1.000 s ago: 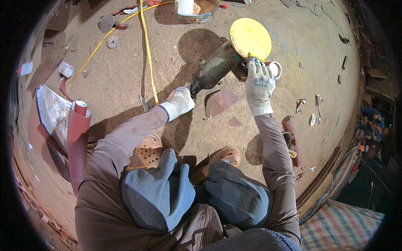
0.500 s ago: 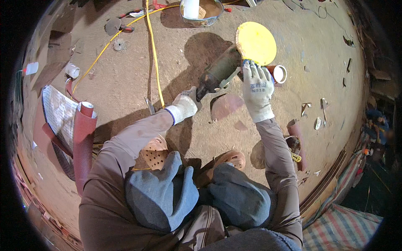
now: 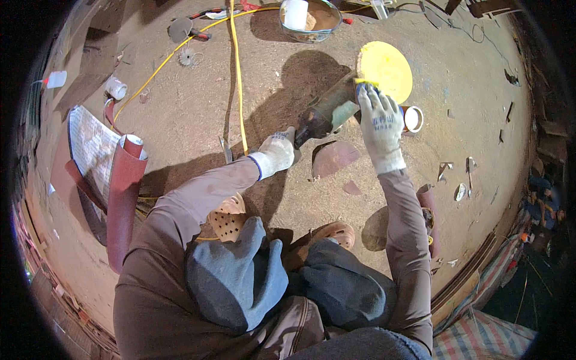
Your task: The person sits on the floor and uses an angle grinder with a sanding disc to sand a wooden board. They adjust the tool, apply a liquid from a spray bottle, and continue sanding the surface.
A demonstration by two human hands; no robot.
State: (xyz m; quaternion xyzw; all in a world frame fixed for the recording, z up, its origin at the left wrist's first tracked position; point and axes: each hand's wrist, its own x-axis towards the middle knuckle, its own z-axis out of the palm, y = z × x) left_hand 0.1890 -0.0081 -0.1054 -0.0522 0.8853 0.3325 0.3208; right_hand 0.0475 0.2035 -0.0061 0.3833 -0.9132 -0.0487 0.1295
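Note:
A dark green disc sander (image 3: 336,109) lies slanted across the middle of the ground, its large round yellow disc (image 3: 387,73) at the far end. My left hand (image 3: 277,151), in a white knit glove, is closed around the tool's dark narrow rear end. My right hand (image 3: 383,123), gloved alike, reaches to the disc's near edge where it meets the tool's head, fingers bent over it. A thin bright yellow edge shows at those fingertips; what it belongs to is unclear. A half-round pinkish-brown sheet (image 3: 336,159) lies below the tool.
A white-mouthed brown tube (image 3: 412,119) lies beside my right hand. Reddish sandpaper rolls (image 3: 126,201) lie left. A yellow cord (image 3: 237,84) runs past my left hand toward a glass bowl (image 3: 324,31) at the far side. Metal scraps (image 3: 470,171) and a striped sheet (image 3: 480,336) lie right.
The whole view has shifted and turned slightly. Both hands stay on the sander; my right fingers now sit a little farther up the disc's edge.

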